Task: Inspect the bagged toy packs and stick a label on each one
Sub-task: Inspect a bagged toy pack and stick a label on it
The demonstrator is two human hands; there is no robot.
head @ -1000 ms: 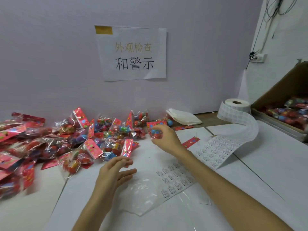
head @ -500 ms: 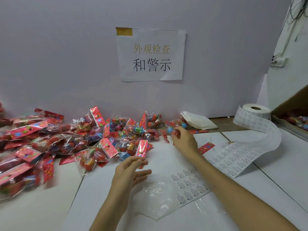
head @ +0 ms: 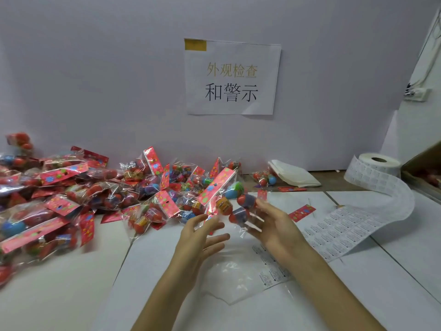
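Observation:
My right hand (head: 274, 225) pinches a clear toy pack (head: 235, 203) with a red flowered header and several coloured egg toys, held up above the white table (head: 310, 306). My left hand (head: 202, 232) is beside it with straight fingers, its fingertips at the pack's lower left edge. A large pile of similar packs (head: 71, 192) covers the left side of the table up to the wall. A label roll (head: 379, 163) at the right feeds a long strip of labels (head: 346, 228) that runs toward my right forearm.
An empty clear bag (head: 229, 280) lies on the table under my hands. A loose red header card (head: 301, 212) and a white stack of sheets (head: 294, 174) lie behind them. A cardboard box (head: 427, 163) stands at the right edge. A paper sign (head: 231, 77) hangs on the wall.
My right hand took a pack from the pile's right end and lifted it toward me. My left hand rose from the table to meet it. The camera turned left.

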